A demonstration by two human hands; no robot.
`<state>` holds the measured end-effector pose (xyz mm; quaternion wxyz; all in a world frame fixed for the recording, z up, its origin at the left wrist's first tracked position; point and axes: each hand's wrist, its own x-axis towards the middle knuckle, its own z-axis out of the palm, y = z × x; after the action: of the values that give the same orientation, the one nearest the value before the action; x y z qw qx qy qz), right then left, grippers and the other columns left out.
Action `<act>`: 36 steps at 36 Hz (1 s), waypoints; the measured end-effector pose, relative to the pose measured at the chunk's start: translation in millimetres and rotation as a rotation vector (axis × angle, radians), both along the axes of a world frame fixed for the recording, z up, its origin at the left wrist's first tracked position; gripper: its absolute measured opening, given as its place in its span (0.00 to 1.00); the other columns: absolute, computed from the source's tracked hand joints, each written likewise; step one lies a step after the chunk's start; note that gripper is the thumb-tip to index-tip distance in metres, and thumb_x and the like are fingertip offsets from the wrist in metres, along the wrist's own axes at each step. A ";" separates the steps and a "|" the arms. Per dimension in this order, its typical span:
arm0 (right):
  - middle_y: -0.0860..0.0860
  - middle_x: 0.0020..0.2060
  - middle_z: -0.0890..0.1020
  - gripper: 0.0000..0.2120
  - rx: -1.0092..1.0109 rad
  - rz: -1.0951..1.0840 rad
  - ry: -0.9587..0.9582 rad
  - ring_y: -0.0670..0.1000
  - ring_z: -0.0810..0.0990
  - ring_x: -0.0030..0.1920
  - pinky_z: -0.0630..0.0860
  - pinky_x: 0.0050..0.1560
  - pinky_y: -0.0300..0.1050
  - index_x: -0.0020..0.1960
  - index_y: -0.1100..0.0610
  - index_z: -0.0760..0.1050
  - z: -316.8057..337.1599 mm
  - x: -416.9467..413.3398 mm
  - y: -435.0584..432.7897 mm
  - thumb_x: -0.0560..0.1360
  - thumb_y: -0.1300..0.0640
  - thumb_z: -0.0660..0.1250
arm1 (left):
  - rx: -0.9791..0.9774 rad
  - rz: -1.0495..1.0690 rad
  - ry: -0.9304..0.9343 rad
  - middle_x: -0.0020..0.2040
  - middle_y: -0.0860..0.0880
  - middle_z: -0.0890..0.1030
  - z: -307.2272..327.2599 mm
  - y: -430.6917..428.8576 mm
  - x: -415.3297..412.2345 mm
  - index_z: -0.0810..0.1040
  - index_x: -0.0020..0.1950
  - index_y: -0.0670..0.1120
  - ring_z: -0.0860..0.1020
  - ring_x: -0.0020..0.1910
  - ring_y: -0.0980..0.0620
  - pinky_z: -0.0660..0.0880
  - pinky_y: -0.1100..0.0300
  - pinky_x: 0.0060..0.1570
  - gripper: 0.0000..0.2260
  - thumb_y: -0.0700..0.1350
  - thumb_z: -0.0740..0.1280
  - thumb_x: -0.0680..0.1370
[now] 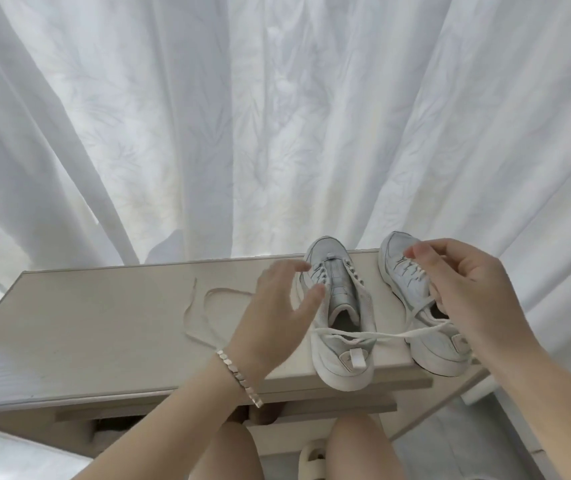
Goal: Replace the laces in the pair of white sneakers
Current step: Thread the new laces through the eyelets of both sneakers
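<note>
2 white sneakers are set on the tabletop (111, 327); the right sneaker (419, 306) has its lace (412, 332) pinched by the right hand (467, 289); left of it, the left sneaker (341, 317) is neared by the left hand (284, 306), fingers spread, empty; a loose lace (204, 306) lies farther left.

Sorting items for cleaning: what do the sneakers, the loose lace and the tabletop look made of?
Sneakers: white, smooth, likely leather or synthetic, faint sheen. Loose lace: flat woven fabric, limp. Tabletop: pale matte wood-look, faint grain; possibly laminate.
</note>
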<state>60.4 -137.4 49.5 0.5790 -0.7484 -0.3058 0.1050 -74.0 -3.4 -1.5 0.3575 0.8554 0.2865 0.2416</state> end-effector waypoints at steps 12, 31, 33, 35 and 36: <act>0.49 0.25 0.72 0.14 0.261 0.143 0.587 0.48 0.70 0.27 0.67 0.28 0.40 0.36 0.54 0.82 3.5 -22.4 13.8 0.77 0.58 0.63 | -0.557 -0.290 -0.240 0.45 0.50 0.83 15.2 -58.9 26.2 0.74 0.56 0.52 0.80 0.45 0.56 0.76 0.58 0.52 0.08 0.48 0.65 0.78; 0.44 0.18 0.65 0.07 -0.213 0.130 -0.106 0.42 0.67 0.22 0.64 0.28 0.28 0.39 0.52 0.82 -4.2 33.6 10.6 0.75 0.55 0.68 | 0.022 0.054 0.307 0.43 0.42 0.80 -4.3 8.8 42.9 0.78 0.49 0.40 0.78 0.44 0.45 0.73 0.54 0.44 0.10 0.45 0.65 0.73; 0.44 0.19 0.64 0.08 -0.222 0.138 -0.086 0.43 0.64 0.22 0.62 0.27 0.29 0.38 0.52 0.82 -10.3 37.2 8.9 0.75 0.55 0.68 | 0.047 0.052 0.316 0.42 0.43 0.80 -4.0 7.8 37.8 0.78 0.48 0.40 0.78 0.43 0.45 0.74 0.54 0.42 0.09 0.45 0.65 0.72; 0.47 0.23 0.66 0.07 -0.203 0.140 -0.018 0.43 0.64 0.23 0.63 0.28 0.32 0.38 0.52 0.83 -17.4 38.4 9.0 0.74 0.55 0.68 | 0.063 0.047 0.326 0.41 0.45 0.80 -5.4 6.3 30.1 0.77 0.48 0.42 0.78 0.42 0.46 0.73 0.56 0.39 0.09 0.45 0.66 0.71; 0.49 0.24 0.68 0.07 -0.191 0.141 0.037 0.43 0.66 0.23 0.64 0.27 0.32 0.39 0.54 0.82 -21.4 37.7 10.0 0.74 0.57 0.68 | 0.068 0.042 0.330 0.40 0.47 0.79 -6.6 5.4 25.4 0.76 0.49 0.44 0.78 0.41 0.48 0.73 0.58 0.39 0.10 0.46 0.66 0.71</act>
<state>98.1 -127.4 28.1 0.5017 -0.7749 -0.3356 0.1877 -48.6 2.0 -8.1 0.2715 0.8889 0.3507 0.1148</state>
